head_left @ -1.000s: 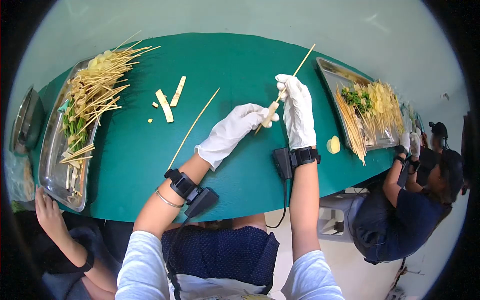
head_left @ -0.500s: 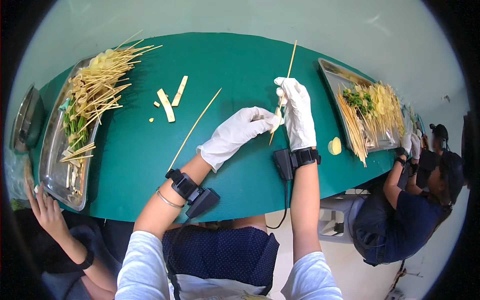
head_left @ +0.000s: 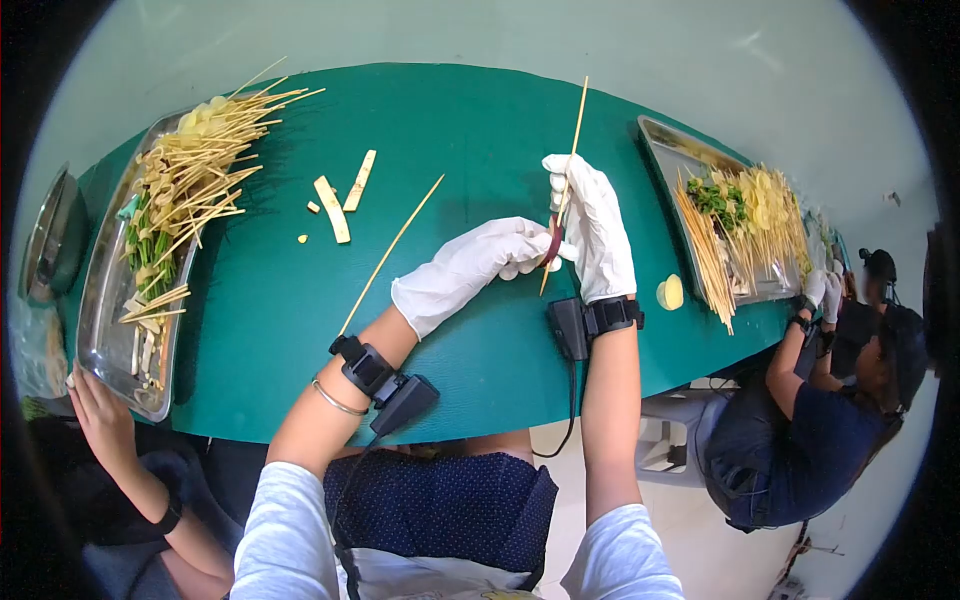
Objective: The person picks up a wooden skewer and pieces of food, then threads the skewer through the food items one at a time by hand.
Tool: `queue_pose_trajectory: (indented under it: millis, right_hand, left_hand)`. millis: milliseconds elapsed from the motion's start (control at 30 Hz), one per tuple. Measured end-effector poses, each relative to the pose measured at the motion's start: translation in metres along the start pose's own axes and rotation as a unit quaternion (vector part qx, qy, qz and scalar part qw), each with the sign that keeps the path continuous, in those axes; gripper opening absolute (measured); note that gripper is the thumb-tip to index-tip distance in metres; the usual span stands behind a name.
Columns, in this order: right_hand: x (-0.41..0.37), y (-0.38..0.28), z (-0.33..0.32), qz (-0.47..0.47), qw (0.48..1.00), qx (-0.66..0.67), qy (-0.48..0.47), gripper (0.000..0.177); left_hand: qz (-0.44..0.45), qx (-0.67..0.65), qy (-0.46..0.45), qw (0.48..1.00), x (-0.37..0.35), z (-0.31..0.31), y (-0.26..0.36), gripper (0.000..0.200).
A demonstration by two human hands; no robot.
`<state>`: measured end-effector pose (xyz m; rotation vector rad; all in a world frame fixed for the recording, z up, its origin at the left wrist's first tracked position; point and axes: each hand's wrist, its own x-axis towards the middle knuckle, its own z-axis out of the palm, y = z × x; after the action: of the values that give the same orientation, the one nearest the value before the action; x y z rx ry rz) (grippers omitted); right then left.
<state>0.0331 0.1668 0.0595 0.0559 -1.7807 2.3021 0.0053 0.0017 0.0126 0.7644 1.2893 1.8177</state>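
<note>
My right hand (head_left: 598,230), in a white glove, is closed around a bamboo skewer (head_left: 578,122) that stands nearly upright in view, its ends sticking out above and below the fingers. From the left, my gloved left hand (head_left: 475,262) pinches a small slice with a dark purple-red edge (head_left: 553,243) on the lower part of that skewer. The fingertips of both hands come close together there, partly hiding the slice. Another skewer (head_left: 392,255) lies slanted on the green table by my left forearm. Pale cut strips (head_left: 333,210) and small scraps lie farther left.
A metal tray (head_left: 95,330) on the left carries piled skewers of vegetables. A second tray (head_left: 668,158) on the right holds bare and loaded skewers. A pale round slice (head_left: 670,292) lies near it. A person's hand (head_left: 104,420) rests by the left tray; another person (head_left: 810,420) sits right.
The slice has turned, so its dark purple-red edge now shows where a pale surface did. The skewer has shifted slightly. The person's hand at left has moved inward to the tray's near corner.
</note>
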Motion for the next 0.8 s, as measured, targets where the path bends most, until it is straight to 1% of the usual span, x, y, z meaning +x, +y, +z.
queue_pose_trajectory:
  millis: [67,167,267,367,467,567,667,767,800]
  right_hand:
    - [0.002,0.002,-0.005,0.002,1.000,-0.012,0.010,0.027]
    - [0.001,0.002,-0.005,0.010,1.000,0.002,0.021,0.027]
    - [0.003,0.006,-0.006,-0.021,0.999,-0.022,0.023,0.028]
    - [0.005,0.006,-0.007,-0.030,0.998,-0.045,0.020,0.029]
    - [0.007,0.008,-0.008,-0.024,0.997,-0.069,0.015,0.030]
    - [0.008,0.011,-0.009,-0.023,0.997,-0.068,0.013,0.030]
    - [0.009,0.010,-0.009,-0.016,0.997,-0.074,0.019,0.029]
    - [0.007,0.010,-0.005,-0.011,0.998,-0.061,0.023,0.029]
    - [0.006,0.011,-0.005,-0.010,0.998,-0.060,0.022,0.028]
  left_hand:
    - [0.010,-0.009,0.006,1.000,0.000,0.002,0.000,0.029]
    - [0.031,-0.005,-0.010,0.999,-0.005,0.006,0.009,0.029]
    - [0.020,0.040,0.048,0.998,-0.002,0.006,0.004,0.028]
    - [0.040,0.018,0.065,0.997,0.009,0.000,-0.015,0.028]
    - [0.014,0.030,0.084,0.996,0.001,0.008,0.002,0.029]
    - [0.003,0.049,0.094,0.994,0.001,0.009,0.002,0.029]
    - [0.016,0.022,0.099,0.995,0.001,0.009,0.000,0.029]
    - [-0.009,-0.004,0.072,0.997,-0.001,0.006,0.002,0.027]
    - [-0.016,0.004,0.075,0.997,-0.002,0.008,0.003,0.027]
